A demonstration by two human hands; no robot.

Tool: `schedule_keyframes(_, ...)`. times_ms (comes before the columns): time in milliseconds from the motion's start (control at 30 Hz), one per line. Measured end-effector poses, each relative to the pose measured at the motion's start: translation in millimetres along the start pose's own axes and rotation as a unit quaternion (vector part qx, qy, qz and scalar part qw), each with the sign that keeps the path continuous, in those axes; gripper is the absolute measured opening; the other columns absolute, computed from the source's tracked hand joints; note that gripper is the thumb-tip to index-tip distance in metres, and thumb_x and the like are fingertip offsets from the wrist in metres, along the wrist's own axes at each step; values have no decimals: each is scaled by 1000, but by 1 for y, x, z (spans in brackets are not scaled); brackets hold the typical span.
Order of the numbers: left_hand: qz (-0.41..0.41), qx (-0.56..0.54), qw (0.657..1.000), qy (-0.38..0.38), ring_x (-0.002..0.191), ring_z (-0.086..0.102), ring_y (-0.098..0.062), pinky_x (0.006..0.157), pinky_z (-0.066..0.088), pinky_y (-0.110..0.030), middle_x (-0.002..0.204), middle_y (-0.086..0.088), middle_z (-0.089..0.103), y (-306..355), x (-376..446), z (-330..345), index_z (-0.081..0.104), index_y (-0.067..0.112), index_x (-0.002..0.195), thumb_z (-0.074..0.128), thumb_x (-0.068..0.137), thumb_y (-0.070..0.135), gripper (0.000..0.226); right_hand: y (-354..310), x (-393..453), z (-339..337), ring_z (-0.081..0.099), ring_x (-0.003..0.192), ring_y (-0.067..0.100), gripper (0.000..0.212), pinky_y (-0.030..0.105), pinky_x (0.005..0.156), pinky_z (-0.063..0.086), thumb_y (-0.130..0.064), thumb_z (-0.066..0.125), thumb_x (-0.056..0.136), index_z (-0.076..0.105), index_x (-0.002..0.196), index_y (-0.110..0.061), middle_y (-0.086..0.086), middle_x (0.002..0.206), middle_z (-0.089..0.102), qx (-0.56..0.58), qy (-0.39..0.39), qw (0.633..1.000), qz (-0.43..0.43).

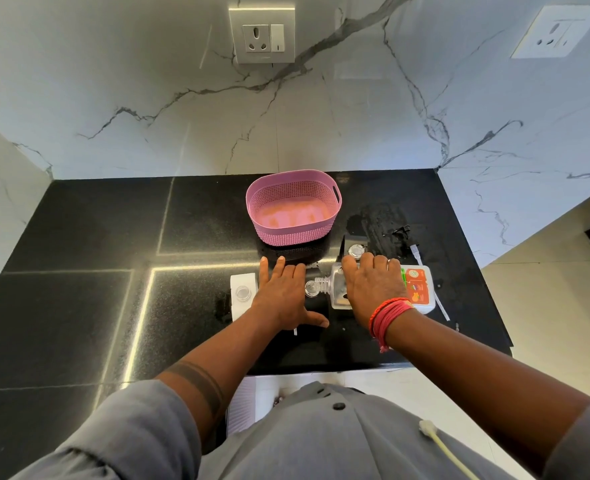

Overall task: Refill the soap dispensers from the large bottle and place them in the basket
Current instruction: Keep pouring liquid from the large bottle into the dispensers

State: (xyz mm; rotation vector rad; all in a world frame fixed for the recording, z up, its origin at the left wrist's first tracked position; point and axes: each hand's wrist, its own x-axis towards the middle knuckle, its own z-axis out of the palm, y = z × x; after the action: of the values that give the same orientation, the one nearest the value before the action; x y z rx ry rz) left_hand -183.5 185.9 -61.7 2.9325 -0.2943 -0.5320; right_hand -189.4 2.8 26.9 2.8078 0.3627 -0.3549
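Views: one, head-worn, wide-angle. Position: above the near edge of the black countertop, looking forward and steeply down. Range: close; both forearms enter from 6 o'clock, with the left hand and right hand near frame centre. Far field: marble wall at 12 o'clock, lines bowed by the lens. Shared coverage: not applicable, single view.

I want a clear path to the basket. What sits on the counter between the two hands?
In the head view, a clear dispenser bottle lies between the left hand and right hand, neck toward the left hand.
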Motion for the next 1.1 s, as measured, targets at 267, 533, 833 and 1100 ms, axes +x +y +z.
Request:
schedule_keyframes(267, -1, 4, 1000, 2, 160, 2, -35, 121, -17, -64, 168, -10, 28, -1, 2, 1, 16, 11, 161, 55, 60, 101, 141, -1, -1, -1, 54, 122, 37, 55, 51, 104, 44, -34, 59, 98, 35, 144, -16, 19, 133, 53, 1, 1, 1000, 2)
schedule_keyframes(533, -1, 8, 1000, 1, 160, 2, -34, 121, -18, -63, 168, -10, 28, -1, 1, 2, 15, 12, 161, 55, 60, 101, 141, -2, 0, 1, 55, 120, 36, 50, 51, 103, 44, -34, 54, 100, 36, 144, -17, 18, 131, 54, 2, 14, 1000, 9)
schedule_keyframes(833, -3, 8, 1000, -6, 160, 2, -34, 122, -14, -64, 169, -10, 27, 1, 0, -3, 14, 12, 162, 57, 62, 99, 139, -1, 0, 4, 54, 122, 37, 54, 51, 105, 43, -35, 56, 100, 34, 146, -17, 19, 134, 53, 1, 12, 1000, 5)
schedule_keyframes(1100, -6, 5, 1000, -7, 160, 2, -34, 122, -14, -65, 169, -9, 26, 1, -1, -2, 14, 12, 162, 56, 61, 100, 141, 4, 0, 12, 52, 126, 37, 63, 52, 107, 41, -30, 58, 97, 29, 152, -18, 17, 139, 52, 56, 0, 998, 5)
